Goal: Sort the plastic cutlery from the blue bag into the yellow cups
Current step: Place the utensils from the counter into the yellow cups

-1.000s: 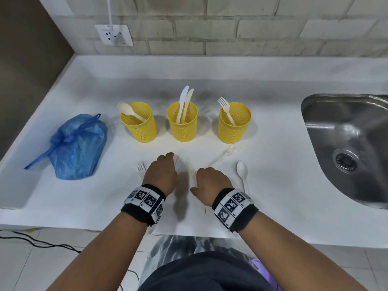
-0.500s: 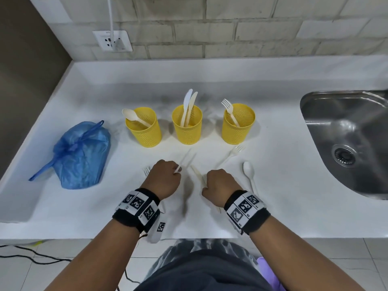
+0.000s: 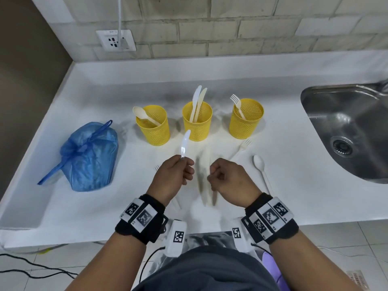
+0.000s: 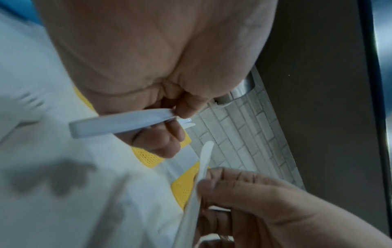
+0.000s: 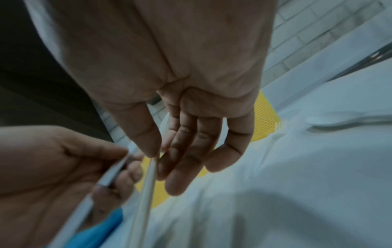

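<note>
Both hands have risen off the counter (image 3: 283, 148): left hand (image 3: 172, 179) pinches a white knife (image 3: 184, 143), right hand (image 3: 228, 181) pinches a cream knife (image 5: 146, 184), handles low, ready for the middle cup (image 3: 197, 127) already holding knives; blue bag (image 3: 90, 156) lies left

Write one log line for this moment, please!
left hand: pinches white knife | right hand: pinches cream knife | middle yellow cup: two knives
</note>
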`<state>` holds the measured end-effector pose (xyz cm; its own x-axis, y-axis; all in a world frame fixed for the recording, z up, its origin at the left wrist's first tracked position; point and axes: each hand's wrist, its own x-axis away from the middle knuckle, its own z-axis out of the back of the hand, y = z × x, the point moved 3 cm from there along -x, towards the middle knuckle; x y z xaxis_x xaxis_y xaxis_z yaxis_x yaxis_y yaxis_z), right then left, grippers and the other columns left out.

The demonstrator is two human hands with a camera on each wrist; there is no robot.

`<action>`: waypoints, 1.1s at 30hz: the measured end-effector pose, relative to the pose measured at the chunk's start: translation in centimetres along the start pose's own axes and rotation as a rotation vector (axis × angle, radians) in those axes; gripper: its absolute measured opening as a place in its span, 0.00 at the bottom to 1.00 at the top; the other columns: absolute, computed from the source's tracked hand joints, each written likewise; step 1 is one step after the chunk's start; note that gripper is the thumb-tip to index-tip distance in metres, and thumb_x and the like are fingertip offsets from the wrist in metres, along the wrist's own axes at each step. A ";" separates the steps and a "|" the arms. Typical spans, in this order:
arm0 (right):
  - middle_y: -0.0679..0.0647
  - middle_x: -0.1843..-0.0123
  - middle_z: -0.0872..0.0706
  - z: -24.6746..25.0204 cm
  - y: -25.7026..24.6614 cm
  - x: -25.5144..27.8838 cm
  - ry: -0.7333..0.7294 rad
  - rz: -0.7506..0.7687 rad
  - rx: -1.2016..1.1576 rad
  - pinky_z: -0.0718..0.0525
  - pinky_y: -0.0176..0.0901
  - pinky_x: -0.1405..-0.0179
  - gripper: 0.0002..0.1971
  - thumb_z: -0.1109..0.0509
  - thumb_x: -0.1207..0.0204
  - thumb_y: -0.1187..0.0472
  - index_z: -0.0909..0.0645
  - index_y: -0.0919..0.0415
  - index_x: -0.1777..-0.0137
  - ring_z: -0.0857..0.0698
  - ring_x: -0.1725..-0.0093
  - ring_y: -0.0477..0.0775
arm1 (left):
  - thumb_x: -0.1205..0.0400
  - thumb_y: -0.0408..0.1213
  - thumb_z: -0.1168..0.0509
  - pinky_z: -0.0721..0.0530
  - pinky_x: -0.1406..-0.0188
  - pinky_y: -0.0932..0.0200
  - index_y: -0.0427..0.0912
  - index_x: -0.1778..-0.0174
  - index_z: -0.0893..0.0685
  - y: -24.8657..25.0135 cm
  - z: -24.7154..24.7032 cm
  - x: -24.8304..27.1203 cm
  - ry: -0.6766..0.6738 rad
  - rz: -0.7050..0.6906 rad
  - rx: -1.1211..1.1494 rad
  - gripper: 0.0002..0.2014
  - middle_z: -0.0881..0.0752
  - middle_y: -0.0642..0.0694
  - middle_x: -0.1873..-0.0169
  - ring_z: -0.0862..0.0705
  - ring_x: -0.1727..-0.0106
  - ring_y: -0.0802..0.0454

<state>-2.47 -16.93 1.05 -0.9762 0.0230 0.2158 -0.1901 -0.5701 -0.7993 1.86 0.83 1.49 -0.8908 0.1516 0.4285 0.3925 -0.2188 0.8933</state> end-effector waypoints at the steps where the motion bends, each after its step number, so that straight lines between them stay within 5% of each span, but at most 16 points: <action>1: 0.52 0.64 0.10 -0.1 -0.6 0.1 0.005 0.011 -0.048 0.13 0.52 0.53 0.05 0.29 0.23 0.64 0.21 0.54 0.56 0.10 0.62 0.54 | 0.08 0.34 0.45 0.19 0.62 0.56 0.36 0.52 0.15 0.0 -0.1 0.1 -0.018 0.025 0.056 0.14 0.13 0.42 0.63 0.17 0.61 0.47; 6: 0.54 0.65 0.09 -1.0 -2.8 -0.7 0.064 0.044 -0.220 0.11 0.58 0.50 0.03 0.27 0.29 0.55 0.18 0.50 0.59 0.08 0.60 0.58 | 0.08 0.34 0.44 0.11 0.48 0.43 0.34 0.48 0.13 0.4 0.0 0.7 -0.095 0.072 0.217 0.14 0.09 0.35 0.56 0.10 0.54 0.37; 9: 0.53 0.66 0.09 -1.2 -3.1 -1.4 0.095 0.026 -0.227 0.11 0.54 0.54 0.04 0.24 0.26 0.60 0.16 0.51 0.59 0.09 0.63 0.54 | 0.08 0.33 0.44 0.09 0.53 0.43 0.30 0.42 0.15 0.6 -0.1 1.0 -0.137 0.096 0.313 0.14 0.10 0.31 0.55 0.10 0.55 0.35; 13: 0.53 0.65 0.08 -1.7 -3.4 -1.7 0.087 0.005 -0.238 0.18 0.41 0.60 0.04 0.23 0.24 0.65 0.15 0.58 0.58 0.13 0.69 0.45 | 0.08 0.32 0.45 0.09 0.56 0.44 0.34 0.49 0.15 0.9 -0.3 1.3 -0.174 0.100 0.343 0.13 0.11 0.37 0.63 0.11 0.62 0.37; 20: 0.52 0.65 0.09 -2.8 -3.6 -2.3 0.107 0.004 -0.193 0.15 0.45 0.59 0.04 0.22 0.25 0.60 0.14 0.54 0.60 0.14 0.67 0.48 | 0.10 0.29 0.46 0.09 0.62 0.49 0.27 0.41 0.16 0.6 0.3 1.0 -0.170 0.075 0.329 0.14 0.12 0.30 0.57 0.11 0.64 0.38; 24: 0.50 0.69 0.10 -3.1 -4.1 -2.3 0.120 0.001 -0.155 0.20 0.35 0.63 0.05 0.22 0.24 0.60 0.15 0.55 0.60 0.15 0.70 0.42 | 0.08 0.35 0.48 0.21 0.67 0.53 0.34 0.57 0.16 0.4 0.4 0.9 -0.146 0.046 0.257 0.18 0.16 0.37 0.69 0.17 0.72 0.45; 27: 0.47 0.71 0.10 -3.3 -4.4 -2.1 0.100 0.021 -0.114 0.16 0.40 0.57 0.05 0.24 0.24 0.58 0.16 0.55 0.60 0.12 0.66 0.43 | 0.07 0.41 0.50 0.32 0.72 0.54 0.37 0.63 0.19 0.4 0.3 0.9 -0.144 -0.002 0.165 0.22 0.24 0.39 0.76 0.26 0.76 0.48; 33: 0.49 0.66 0.09 -1.7 -3.5 -2.5 0.165 0.020 -0.036 0.15 0.45 0.55 0.05 0.26 0.24 0.56 0.13 0.55 0.61 0.11 0.60 0.49 | 0.13 0.42 0.39 0.35 0.75 0.59 0.40 0.55 0.14 -0.1 1.9 0.6 -0.074 0.024 -0.008 0.13 0.17 0.49 0.67 0.29 0.74 0.51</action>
<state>0.49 -13.61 2.33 -0.9832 0.1479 0.1070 -0.1711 -0.5420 -0.8228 1.73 2.82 1.88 -0.8614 0.2170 0.4592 0.4119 -0.2307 0.8816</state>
